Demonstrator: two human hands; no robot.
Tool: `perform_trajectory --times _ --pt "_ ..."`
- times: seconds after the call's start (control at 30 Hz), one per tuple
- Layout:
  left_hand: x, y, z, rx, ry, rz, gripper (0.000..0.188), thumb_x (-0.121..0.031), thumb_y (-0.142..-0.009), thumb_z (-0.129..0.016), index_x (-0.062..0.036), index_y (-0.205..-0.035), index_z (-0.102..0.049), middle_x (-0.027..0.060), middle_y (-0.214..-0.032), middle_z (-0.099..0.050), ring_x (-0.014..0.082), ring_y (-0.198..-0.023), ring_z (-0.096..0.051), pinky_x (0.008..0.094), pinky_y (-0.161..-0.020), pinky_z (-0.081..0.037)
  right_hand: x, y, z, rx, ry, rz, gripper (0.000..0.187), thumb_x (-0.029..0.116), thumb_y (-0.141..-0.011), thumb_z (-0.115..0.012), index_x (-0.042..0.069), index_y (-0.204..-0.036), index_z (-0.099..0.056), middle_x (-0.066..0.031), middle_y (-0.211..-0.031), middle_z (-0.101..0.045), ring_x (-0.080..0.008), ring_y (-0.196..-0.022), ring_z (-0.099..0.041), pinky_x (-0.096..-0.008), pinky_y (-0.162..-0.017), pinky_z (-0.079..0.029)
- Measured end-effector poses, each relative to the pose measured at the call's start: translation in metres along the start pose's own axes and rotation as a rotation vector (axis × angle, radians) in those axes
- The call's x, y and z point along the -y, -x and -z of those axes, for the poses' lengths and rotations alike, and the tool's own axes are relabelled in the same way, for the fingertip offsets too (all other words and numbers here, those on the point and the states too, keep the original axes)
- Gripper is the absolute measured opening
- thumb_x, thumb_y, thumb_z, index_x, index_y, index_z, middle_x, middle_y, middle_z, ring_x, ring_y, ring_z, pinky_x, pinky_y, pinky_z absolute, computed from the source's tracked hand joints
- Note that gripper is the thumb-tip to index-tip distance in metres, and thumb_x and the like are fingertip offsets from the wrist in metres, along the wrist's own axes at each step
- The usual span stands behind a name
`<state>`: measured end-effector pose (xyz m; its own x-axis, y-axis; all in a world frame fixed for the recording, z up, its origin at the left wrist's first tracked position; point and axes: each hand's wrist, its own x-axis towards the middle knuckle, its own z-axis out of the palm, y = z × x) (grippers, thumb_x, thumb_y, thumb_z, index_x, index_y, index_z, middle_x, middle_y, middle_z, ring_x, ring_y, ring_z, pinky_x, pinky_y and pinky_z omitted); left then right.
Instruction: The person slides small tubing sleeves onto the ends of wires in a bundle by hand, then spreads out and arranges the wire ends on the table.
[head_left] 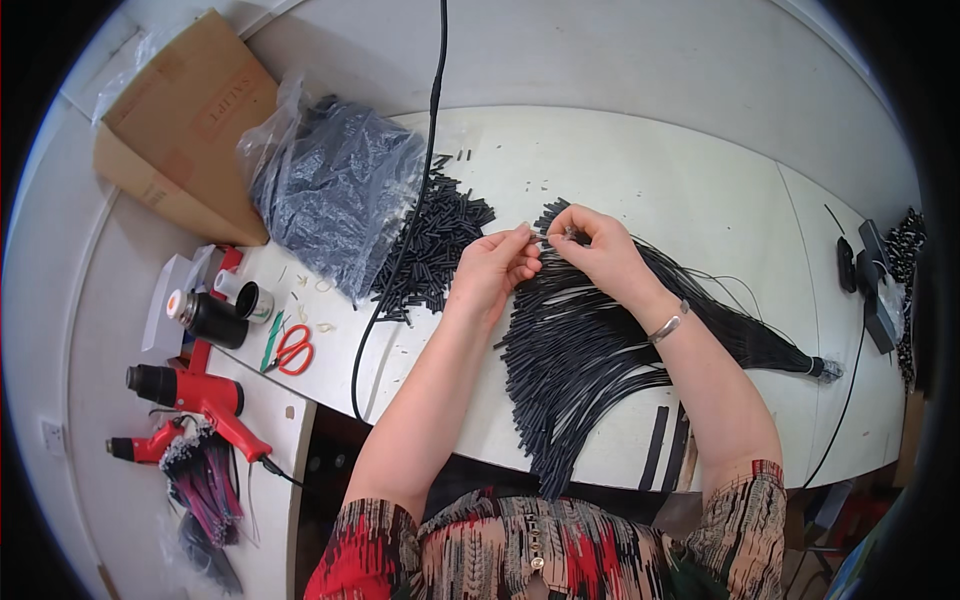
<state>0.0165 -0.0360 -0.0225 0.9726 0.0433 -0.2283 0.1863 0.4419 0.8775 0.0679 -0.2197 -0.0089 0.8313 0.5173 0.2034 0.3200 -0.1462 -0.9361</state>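
My left hand (492, 268) and my right hand (603, 258) meet over the table, both pinched closed. A tiny greyish piece shows between their fingertips, too small to name. Beneath my right hand, thin black wires (640, 320) fan out, drawn together in a tied bundle at the right. Black sleeves cover many of their left ends. A pile of short black tubes (430, 250) lies to the left of my left hand. A bracelet (670, 322) circles my right wrist.
A clear plastic bag of dark pieces (340, 190) and a cardboard box (190, 120) stand at the back left. Orange-handled scissors (293, 350), a black bottle (213, 318) and a red heat gun (200, 390) are at the left. A black cable (433, 120) hangs across the table.
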Motion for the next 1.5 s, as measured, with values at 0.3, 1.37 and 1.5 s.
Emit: perform_trajectory --times 0.3,1.37,1.5 --pt "0.005 0.005 -0.015 -0.102 -0.322 -0.139 0.022 -0.019 -0.1 -0.063 0.0014 -0.096 -0.07 0.0038 -0.078 -0.066 0.0097 -0.067 -0.062 0.0214 -0.063 -0.049 0.001 0.0 0.001 0.014 0.139 0.03 0.01 0.011 -0.092 -0.066 0.001 -0.091 -0.061 0.0009 -0.077 -0.058 -0.0073 -0.073 -0.05 -0.0256 -0.066 -0.043" --pt "0.001 0.001 -0.002 0.061 0.08 -0.029 0.046 -0.035 -0.108 -0.046 0.0066 -0.11 -0.066 0.0078 -0.089 -0.068 0.0138 -0.078 -0.067 0.026 -0.075 -0.056 -0.007 -0.001 -0.001 -0.004 0.074 -0.03 0.013 0.013 -0.093 -0.067 0.0 -0.092 -0.063 -0.0002 -0.083 -0.064 -0.0078 -0.078 -0.055 -0.0246 -0.072 -0.046" --pt "0.002 -0.002 -0.006 0.09 0.081 -0.025 0.046 -0.035 -0.108 -0.046 0.0068 -0.11 -0.066 0.008 -0.089 -0.068 0.0139 -0.078 -0.067 0.0264 -0.076 -0.056 -0.009 0.001 0.004 -0.01 0.086 -0.031 0.013 0.012 -0.092 -0.067 0.0 -0.093 -0.064 -0.0007 -0.083 -0.065 -0.008 -0.078 -0.056 -0.025 -0.073 -0.047"
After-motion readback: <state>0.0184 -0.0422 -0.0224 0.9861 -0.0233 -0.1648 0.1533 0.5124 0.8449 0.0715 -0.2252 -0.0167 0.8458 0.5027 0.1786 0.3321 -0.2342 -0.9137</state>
